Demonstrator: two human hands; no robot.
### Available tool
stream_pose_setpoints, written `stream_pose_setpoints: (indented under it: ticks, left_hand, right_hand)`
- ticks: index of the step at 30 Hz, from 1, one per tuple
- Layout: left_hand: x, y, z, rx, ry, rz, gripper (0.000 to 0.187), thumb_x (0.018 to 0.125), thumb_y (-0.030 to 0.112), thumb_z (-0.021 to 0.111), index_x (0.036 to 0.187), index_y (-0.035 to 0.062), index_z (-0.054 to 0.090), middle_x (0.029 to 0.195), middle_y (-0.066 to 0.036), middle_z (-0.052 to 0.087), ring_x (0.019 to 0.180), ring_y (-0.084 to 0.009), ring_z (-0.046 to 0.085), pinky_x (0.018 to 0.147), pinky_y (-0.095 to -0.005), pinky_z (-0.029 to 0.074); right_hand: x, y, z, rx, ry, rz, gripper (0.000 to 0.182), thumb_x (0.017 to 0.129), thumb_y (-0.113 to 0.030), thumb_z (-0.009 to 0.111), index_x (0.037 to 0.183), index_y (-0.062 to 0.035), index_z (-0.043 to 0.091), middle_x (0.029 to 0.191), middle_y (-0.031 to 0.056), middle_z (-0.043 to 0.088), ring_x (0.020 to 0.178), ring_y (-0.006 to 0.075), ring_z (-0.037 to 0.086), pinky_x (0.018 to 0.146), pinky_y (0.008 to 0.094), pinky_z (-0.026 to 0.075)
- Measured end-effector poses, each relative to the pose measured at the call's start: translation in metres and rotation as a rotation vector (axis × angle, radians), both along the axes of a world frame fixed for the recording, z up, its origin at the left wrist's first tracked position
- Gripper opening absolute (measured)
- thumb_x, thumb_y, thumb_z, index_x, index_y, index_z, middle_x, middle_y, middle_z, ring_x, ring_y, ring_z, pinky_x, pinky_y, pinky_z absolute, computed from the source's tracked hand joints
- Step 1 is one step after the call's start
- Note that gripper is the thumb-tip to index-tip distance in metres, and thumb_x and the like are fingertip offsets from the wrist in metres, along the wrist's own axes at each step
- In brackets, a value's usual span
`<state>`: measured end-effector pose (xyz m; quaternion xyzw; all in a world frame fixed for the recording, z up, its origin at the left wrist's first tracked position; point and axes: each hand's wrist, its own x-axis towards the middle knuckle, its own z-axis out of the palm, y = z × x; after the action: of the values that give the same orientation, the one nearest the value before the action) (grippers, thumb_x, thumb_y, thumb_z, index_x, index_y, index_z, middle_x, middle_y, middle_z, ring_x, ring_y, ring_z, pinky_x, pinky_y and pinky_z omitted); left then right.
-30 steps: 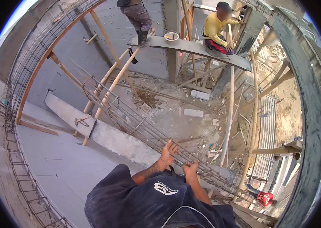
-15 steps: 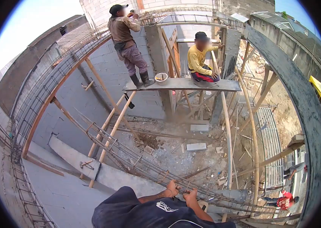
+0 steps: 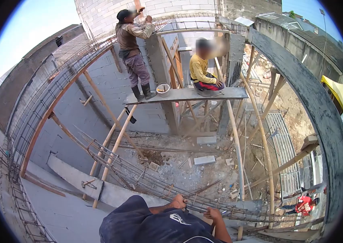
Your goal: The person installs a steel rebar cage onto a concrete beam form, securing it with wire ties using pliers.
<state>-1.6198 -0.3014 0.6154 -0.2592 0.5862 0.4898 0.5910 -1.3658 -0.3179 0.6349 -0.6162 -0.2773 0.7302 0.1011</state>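
A long cage of steel rebar tied with stirrups runs slantwise across the space before my chest. My left hand is closed at the near side of this cage, its fingers curled against a bar. To its right, my right hand is held slightly apart from the left, with fingers bent closed. What sits in those fingers is too small to make out. Below the cage lies a grey plank.
A hammer lies on the plank at left. Across the gap, one person stands and another crouches on a raised board beside a bucket. Bamboo poles rise from the rubble floor. A person in red is low at right.
My right hand has moved away from my left, to the right and slightly down. The view has shifted a little. The standing person has raised an arm; the crouching person's arm has come down.
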Motion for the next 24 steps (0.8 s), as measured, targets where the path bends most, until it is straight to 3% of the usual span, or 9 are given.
stream_pose_setpoints:
  ticks: [2, 4, 6, 8, 11, 16, 18, 22, 24]
  left_hand:
    - [-0.004, 0.001, -0.002, 0.006, 0.011, -0.049, 0.012, 0.087, 0.012, 0.042, 0.093, 0.0011, 0.042, 0.064, -0.011, 0.042, 0.05, -0.0215, 0.042, 0.053, -0.041, 0.045]
    - [-0.009, 0.001, -0.01, 0.03, 0.042, -0.147, 0.012, 0.087, 0.012, 0.042, 0.094, 0.0011, 0.043, 0.066, -0.011, 0.043, 0.053, -0.0221, 0.045, 0.053, -0.0408, 0.045]
    - [-0.012, -0.004, -0.033, 0.108, 0.152, -0.39, 0.012, 0.087, 0.011, 0.042, 0.094, 0.0011, 0.044, 0.067, -0.011, 0.045, 0.055, -0.0227, 0.047, 0.054, -0.0407, 0.045]
    - [-0.017, -0.008, -0.06, 0.206, 0.325, -0.68, 0.012, 0.087, 0.011, 0.042, 0.094, 0.001, 0.044, 0.068, -0.011, 0.046, 0.058, -0.0232, 0.049, 0.055, -0.0405, 0.045]
    - [-0.017, -0.005, -0.076, 0.216, 0.403, -0.836, 0.014, 0.084, 0.005, 0.047, 0.097, 0.0028, 0.049, 0.072, -0.009, 0.053, 0.066, -0.0231, 0.059, 0.051, -0.0399, 0.043]
    - [-0.005, 0.002, 0.005, -0.078, -0.022, -0.01, 0.02, 0.088, 0.017, 0.039, 0.095, -0.0015, 0.043, 0.074, -0.017, 0.049, 0.056, -0.0253, 0.049, 0.05, -0.038, 0.042]
    - [-0.003, 0.004, 0.012, -0.087, -0.022, 0.017, 0.018, 0.088, 0.017, 0.039, 0.09, -0.0007, 0.043, 0.071, -0.014, 0.046, 0.052, -0.0243, 0.047, 0.045, -0.0364, 0.041]
    - [-0.002, 0.004, 0.01, -0.084, -0.014, 0.066, 0.014, 0.087, 0.014, 0.037, 0.088, 0.0012, 0.044, 0.07, -0.012, 0.042, 0.051, -0.0246, 0.046, 0.044, -0.0375, 0.04]
    - [-0.006, 0.005, -0.006, 0.053, 0.025, -0.068, 0.013, 0.088, 0.012, 0.036, 0.09, 0.0016, 0.044, 0.071, -0.013, 0.042, 0.051, -0.0249, 0.045, 0.044, -0.039, 0.04]
  right_hand:
    - [0.039, -0.008, 0.003, 0.109, 0.017, -0.358, 0.031, 0.09, -0.03, 0.051, 0.096, 0.0009, 0.055, 0.076, 0.0131, 0.063, 0.068, 0.0272, 0.065, 0.059, 0.0354, 0.054]
    - [0.089, -0.023, -0.038, 0.238, -0.068, -0.732, 0.027, 0.09, -0.028, 0.05, 0.087, -0.0013, 0.054, 0.07, 0.0104, 0.058, 0.059, 0.0239, 0.06, 0.05, 0.0332, 0.049]
    - [0.145, -0.051, -0.072, 0.231, -0.221, -0.956, 0.025, 0.088, -0.028, 0.05, 0.082, -0.0035, 0.052, 0.064, 0.0079, 0.053, 0.052, 0.0212, 0.054, 0.047, 0.0313, 0.045]
    - [0.174, -0.084, -0.095, 0.06, -0.44, -1.336, 0.023, 0.084, -0.028, 0.053, 0.082, -0.0048, 0.052, 0.062, 0.0075, 0.051, 0.05, 0.0203, 0.052, 0.045, 0.0301, 0.043]
    - [0.176, -0.124, -0.066, -0.126, -0.344, -1.338, 0.027, 0.081, -0.029, 0.057, 0.089, -0.0037, 0.055, 0.068, 0.0085, 0.053, 0.052, 0.0205, 0.052, 0.042, 0.0317, 0.041]
    - [0.172, -0.189, -0.123, 0.037, -0.415, -0.838, 0.03, 0.078, -0.014, 0.06, 0.103, 0.0006, 0.054, 0.071, 0.0104, 0.058, 0.055, 0.0202, 0.055, 0.041, 0.0354, 0.043]
    - [0.137, -0.175, -0.096, -0.097, -0.294, -1.156, 0.028, 0.086, -0.021, 0.051, 0.107, -0.0029, 0.054, 0.073, 0.0137, 0.054, 0.042, 0.0211, 0.048, 0.032, 0.0302, 0.033]
    - [0.097, -0.175, -0.072, -0.088, -0.255, -1.086, 0.029, 0.086, -0.022, 0.051, 0.105, -0.0008, 0.052, 0.078, 0.0143, 0.055, 0.047, 0.0231, 0.05, 0.036, 0.0299, 0.036]
    - [0.088, -0.142, -0.073, -0.053, -0.197, -1.029, 0.029, 0.086, -0.022, 0.051, 0.104, 0.0006, 0.05, 0.081, 0.0147, 0.055, 0.051, 0.0244, 0.051, 0.039, 0.0297, 0.037]
